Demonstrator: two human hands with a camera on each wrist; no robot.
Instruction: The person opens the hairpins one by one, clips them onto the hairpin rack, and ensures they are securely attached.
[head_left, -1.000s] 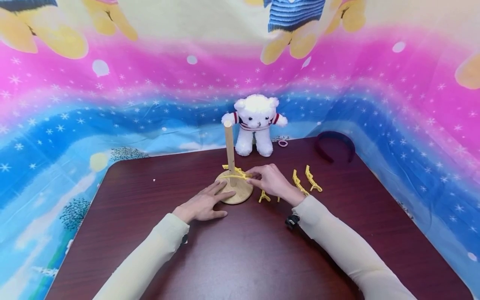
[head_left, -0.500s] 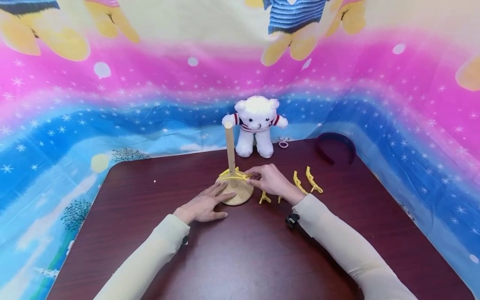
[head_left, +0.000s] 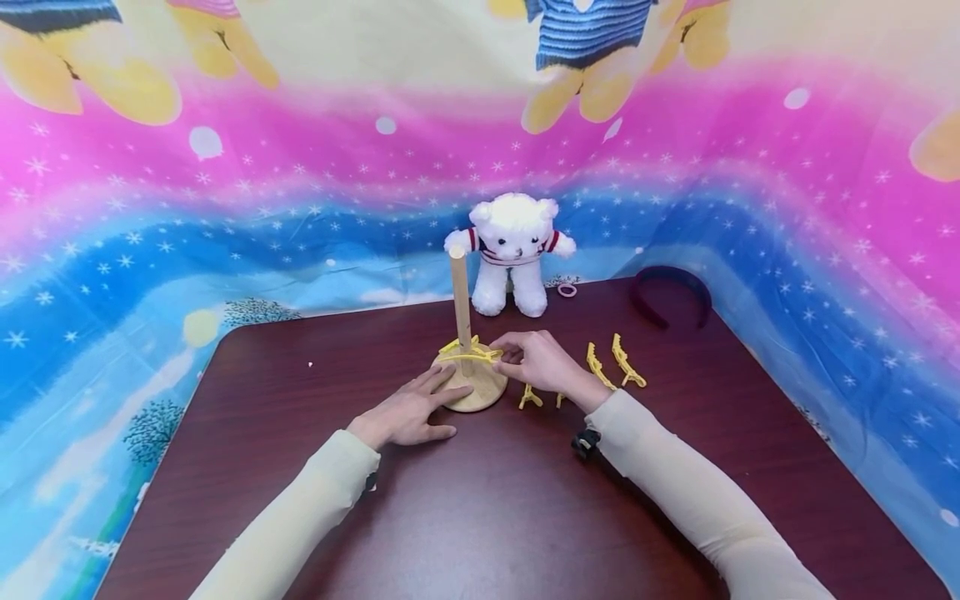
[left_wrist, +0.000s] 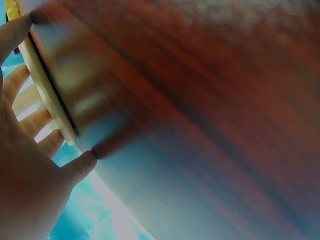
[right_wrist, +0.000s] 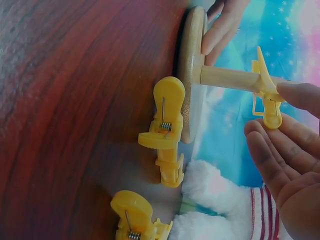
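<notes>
My right hand (head_left: 546,363) pinches a yellow alligator hair clip (right_wrist: 270,100) between thumb and fingers. The clip lies across the upright wooden post (head_left: 461,296), low down near the round base (head_left: 480,393) in the head view, with its arms on either side of the post. My left hand (head_left: 408,410) rests with fingers spread, fingertips on the near-left part of the base. Beside my right hand more yellow clips lie on the table; one nearby clip (head_left: 530,397) is partly covered by that hand, and another clip (head_left: 628,362) is farther right.
A white teddy bear (head_left: 512,250) in a striped top stands behind the post. A small pink ring (head_left: 567,290) lies beside it, and a dark headband (head_left: 670,297) sits at the back right of the brown table (head_left: 262,400). A patterned cloth (head_left: 337,225) hangs behind.
The far arm of the clip has swung down closer to the post since one second ago. Both hands have stayed almost in place.
</notes>
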